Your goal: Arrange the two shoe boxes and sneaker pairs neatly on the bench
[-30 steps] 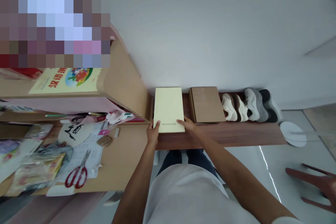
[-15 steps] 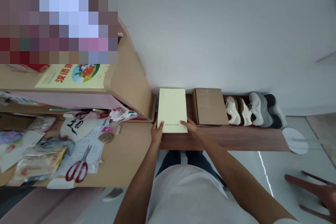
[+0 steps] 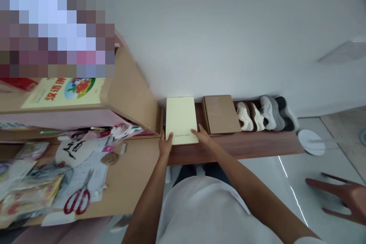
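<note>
Two hands, left (image 3: 165, 145), right (image 3: 203, 137), flanking cream box (image 3: 181, 119)

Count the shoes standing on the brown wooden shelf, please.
4, in a row at the right end of the brown wooden shelf, right of the brown cardboard box: two cream shoes, a grey shoe, a dark grey shoe. More may be hidden behind.

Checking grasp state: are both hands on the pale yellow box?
Touching. In the head view, the left hand overlaps the near left corner of the pale yellow box; the right hand lies against its near right corner.
</note>
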A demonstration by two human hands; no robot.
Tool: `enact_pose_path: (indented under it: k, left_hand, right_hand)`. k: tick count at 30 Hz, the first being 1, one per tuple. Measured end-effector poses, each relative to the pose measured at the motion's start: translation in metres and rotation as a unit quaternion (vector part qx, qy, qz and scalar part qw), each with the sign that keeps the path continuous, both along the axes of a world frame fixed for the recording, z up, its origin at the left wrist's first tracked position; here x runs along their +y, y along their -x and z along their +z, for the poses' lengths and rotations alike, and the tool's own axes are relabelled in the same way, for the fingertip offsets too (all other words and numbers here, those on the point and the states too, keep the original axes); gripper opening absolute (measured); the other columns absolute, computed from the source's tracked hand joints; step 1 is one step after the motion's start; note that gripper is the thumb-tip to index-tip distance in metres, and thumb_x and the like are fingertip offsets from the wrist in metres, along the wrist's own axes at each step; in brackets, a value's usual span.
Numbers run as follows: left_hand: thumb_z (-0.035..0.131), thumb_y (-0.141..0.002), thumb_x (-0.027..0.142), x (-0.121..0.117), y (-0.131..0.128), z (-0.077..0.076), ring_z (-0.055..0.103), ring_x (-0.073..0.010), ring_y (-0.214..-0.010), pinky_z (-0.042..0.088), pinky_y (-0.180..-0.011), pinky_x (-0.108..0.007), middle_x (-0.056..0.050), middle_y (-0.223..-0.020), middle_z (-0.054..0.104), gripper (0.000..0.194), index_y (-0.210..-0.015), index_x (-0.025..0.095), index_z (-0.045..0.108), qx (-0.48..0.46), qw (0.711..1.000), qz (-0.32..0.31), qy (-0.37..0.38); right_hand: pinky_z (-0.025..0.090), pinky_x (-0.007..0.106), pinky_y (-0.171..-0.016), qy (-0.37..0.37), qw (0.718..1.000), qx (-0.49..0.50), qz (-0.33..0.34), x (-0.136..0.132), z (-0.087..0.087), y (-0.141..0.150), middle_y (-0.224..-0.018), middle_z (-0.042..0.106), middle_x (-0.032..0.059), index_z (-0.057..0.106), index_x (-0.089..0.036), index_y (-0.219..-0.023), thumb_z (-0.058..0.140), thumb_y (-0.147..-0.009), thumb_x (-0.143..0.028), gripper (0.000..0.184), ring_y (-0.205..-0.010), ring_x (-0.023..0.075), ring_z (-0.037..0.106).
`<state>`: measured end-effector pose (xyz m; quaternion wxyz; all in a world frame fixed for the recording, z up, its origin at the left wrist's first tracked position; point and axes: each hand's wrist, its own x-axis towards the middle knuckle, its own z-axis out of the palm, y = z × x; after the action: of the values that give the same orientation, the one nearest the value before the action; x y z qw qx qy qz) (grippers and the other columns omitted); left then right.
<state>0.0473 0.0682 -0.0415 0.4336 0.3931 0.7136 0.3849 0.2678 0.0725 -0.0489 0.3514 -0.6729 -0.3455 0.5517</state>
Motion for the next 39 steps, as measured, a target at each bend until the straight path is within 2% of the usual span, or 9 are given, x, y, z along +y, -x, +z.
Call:
enact_pose_path:
  k: [2, 5, 9, 12, 17, 24, 29, 35, 39]
  left_hand:
    - [0.074, -0.084, 0.047, 0.005, -0.002, 0.009, 0.045, -0.0296, -0.145, 0.03, -0.122, -0.04, -0.02, -0.151, 0.052, 0.071, -0.143, 0.012, 0.054, 0.053, 0.999, 0.007, -0.007]
    - [0.071, -0.087, 0.048, 0.013, -0.02, 0.027, 0.035, -0.0275, -0.151, 0.022, -0.126, -0.04, -0.017, -0.159, 0.043, 0.074, -0.148, 0.014, 0.048, 0.092, 0.994, -0.006, -0.055]
    - [0.071, -0.087, 0.05, 0.016, -0.075, 0.048, 0.036, -0.0259, -0.15, 0.021, -0.126, -0.037, -0.013, -0.159, 0.044, 0.072, -0.147, 0.019, 0.049, 0.033, 0.991, -0.07, -0.113]
    - [0.074, -0.083, 0.051, 0.014, -0.122, 0.051, 0.039, -0.0274, -0.148, 0.026, -0.125, -0.039, -0.013, -0.158, 0.046, 0.072, -0.145, 0.021, 0.052, -0.041, 0.988, -0.1, -0.112]
    - [0.076, -0.081, 0.051, 0.012, -0.177, 0.037, 0.039, -0.0299, -0.148, 0.026, -0.124, -0.043, -0.015, -0.156, 0.048, 0.071, -0.142, 0.02, 0.055, -0.06, 0.987, -0.133, -0.063]
    - [0.079, -0.079, 0.051, 0.02, -0.213, 0.014, 0.04, -0.0321, -0.147, 0.028, -0.122, -0.044, -0.019, -0.156, 0.047, 0.076, -0.142, 0.017, 0.054, -0.037, 0.989, -0.142, -0.02]
    - [0.078, -0.077, 0.056, 0.034, -0.22, -0.001, 0.037, -0.0314, -0.15, 0.028, -0.122, -0.041, -0.02, -0.16, 0.04, 0.085, -0.147, 0.017, 0.048, -0.027, 0.992, -0.121, 0.017]
    - [0.078, -0.077, 0.057, 0.05, -0.219, -0.019, 0.043, -0.0327, -0.146, 0.032, -0.12, -0.044, -0.024, -0.156, 0.044, 0.087, -0.147, 0.015, 0.048, -0.024, 0.995, -0.081, 0.058]
    - [0.075, -0.08, 0.059, 0.05, -0.22, -0.029, 0.043, -0.0326, -0.146, 0.035, -0.118, -0.045, -0.024, -0.157, 0.043, 0.087, -0.148, 0.015, 0.047, -0.062, 0.992, -0.074, 0.082]
  right_hand:
    - [0.027, 0.046, -0.125, 0.001, 1.0, -0.014, -0.025, -0.001, 0.008, -0.01, -0.162, 0.038, 0.0151, 0.043, -0.02, -0.153, 0.078, -0.077, -0.055, 0.091, -0.151, 0.0292, 0.036]
    - [0.029, 0.046, -0.124, -0.026, 0.999, 0.003, -0.043, -0.002, 0.022, -0.037, -0.165, 0.033, 0.0119, 0.036, -0.025, -0.157, 0.074, -0.078, -0.061, 0.095, -0.154, 0.0273, 0.03]
    - [0.032, 0.046, -0.123, -0.05, 0.996, 0.003, -0.067, -0.003, 0.038, -0.083, -0.164, 0.035, 0.0129, 0.038, -0.026, -0.156, 0.072, -0.079, -0.065, 0.093, -0.152, 0.028, 0.034]
    - [0.034, 0.048, -0.122, -0.059, 0.995, -0.006, -0.08, -0.005, 0.043, -0.116, -0.162, 0.039, 0.0128, 0.04, -0.027, -0.155, 0.074, -0.078, -0.062, 0.091, -0.15, 0.0287, 0.037]
    - [0.033, 0.049, -0.122, -0.073, 0.992, -0.048, -0.09, -0.009, 0.04, -0.168, -0.161, 0.042, 0.012, 0.042, -0.026, -0.153, 0.071, -0.079, -0.061, 0.087, -0.15, 0.0292, 0.037]
    - [0.03, 0.044, -0.123, -0.085, 0.983, -0.14, -0.088, -0.006, 0.024, -0.22, -0.152, 0.052, 0.0117, 0.054, -0.02, -0.143, 0.07, -0.079, -0.053, 0.073, -0.145, 0.0278, 0.044]
    - [0.033, 0.044, -0.121, -0.071, 0.981, -0.171, -0.065, 0.002, 0.012, -0.232, -0.147, 0.056, 0.0133, 0.053, -0.018, -0.141, 0.071, -0.077, -0.046, 0.072, -0.142, 0.0285, 0.047]
    - [0.029, 0.043, -0.124, -0.047, 0.985, -0.15, -0.073, 0.014, 0.004, -0.23, -0.156, 0.047, 0.0123, 0.041, -0.019, -0.151, 0.075, -0.075, -0.041, 0.086, -0.148, 0.0281, 0.04]
    - [0.034, 0.042, -0.122, -0.041, 0.988, -0.13, -0.076, 0.019, 0.004, -0.226, -0.153, 0.05, 0.0147, 0.038, -0.016, -0.152, 0.076, -0.075, -0.038, 0.088, -0.142, 0.0289, 0.048]
